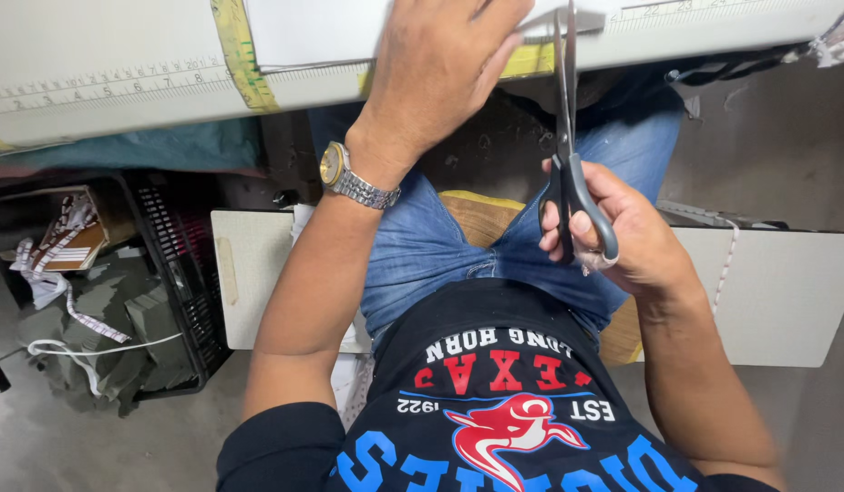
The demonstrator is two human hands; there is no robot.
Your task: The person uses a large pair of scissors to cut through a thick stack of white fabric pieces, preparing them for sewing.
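1. Where the worktable (121, 100) runs along the far side of the scene, a white sheet (313, 32) is seen lying flat on it, near the table's near edge.
2. The left hand (440, 68) is pressed palm-down on the sheet, its fingers spread apart and laid flat; nothing is gripped by it.
3. A metal wristwatch (349, 179) is worn on the left wrist.
4. A pair of dark-handled scissors (568, 137) is held by the right hand (613, 228), whose fingers are closed through and around the handle loops.
5. The blades are pointed away from the person, reaching the table's edge just right of the left hand; they appear nearly together, though whether the sheet is caught between them cannot be told.
6. A yellow measuring tape (240, 64) is seen lying across the table to the left of the sheet, and a printed ruler scale is marked along the table's near edge.
7. Blue jeans (431, 246) and a black printed shirt (495, 401) are worn by the seated person.
8. A black crate (180, 264) is set on the floor at the left, with grey-green cloth (103, 319) and loose strips piled beside it.
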